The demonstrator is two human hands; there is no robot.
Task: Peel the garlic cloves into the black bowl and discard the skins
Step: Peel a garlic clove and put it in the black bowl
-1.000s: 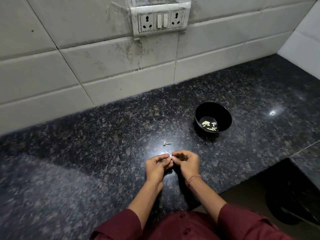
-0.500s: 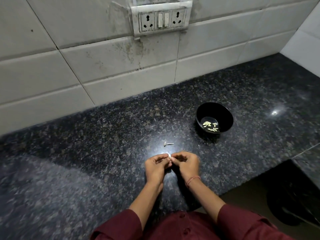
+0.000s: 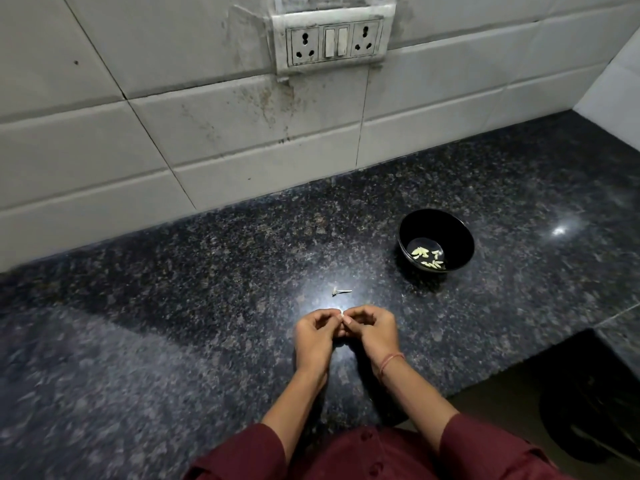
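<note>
My left hand (image 3: 317,336) and my right hand (image 3: 372,332) meet fingertip to fingertip low over the dark granite counter (image 3: 173,306). Together they pinch a small pale garlic clove (image 3: 342,315), mostly hidden by the fingers. The black bowl (image 3: 457,233) stands up and to the right of my hands, with several peeled yellowish cloves (image 3: 427,258) at its bottom. A small pale garlic stem piece (image 3: 341,291) lies on the counter just beyond my fingertips.
A tiled wall with a double socket panel (image 3: 332,39) rises behind the counter. The counter's front edge steps back at the right, and a dark bin (image 3: 595,410) stands on the floor below it.
My hands stay in the same spot; the fingers have closed in over the clove, so less of its white shows. The bowl and stem piece have not moved.
</note>
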